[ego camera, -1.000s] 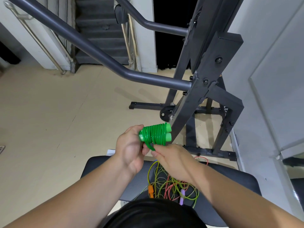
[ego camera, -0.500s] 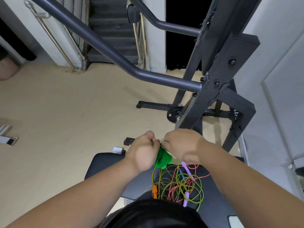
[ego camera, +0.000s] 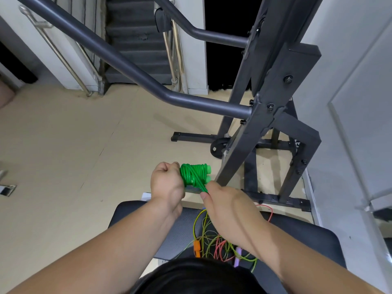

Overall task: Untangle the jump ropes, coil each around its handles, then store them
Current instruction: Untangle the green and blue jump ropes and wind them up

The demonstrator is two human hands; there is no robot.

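Observation:
A green jump rope is coiled around its two green handles, whose tips stick out to the right. My left hand grips the handles' left end in a fist. My right hand pinches the loose green strand that runs down from the coil. Below my right forearm a tangle of yellow-green and red ropes lies on the black bench pad, with an orange handle and a lilac handle in it.
A dark steel gym frame stands right of my hands, its slanted leg close to the coil and its bar crossing overhead. Beige floor spreads to the left. A white wall is on the right. Stairs rise at the back.
The green bundle was down at the bench between both hands; now it is raised and turned sideways. My right hand has drawn a strand diagonally across the coil.

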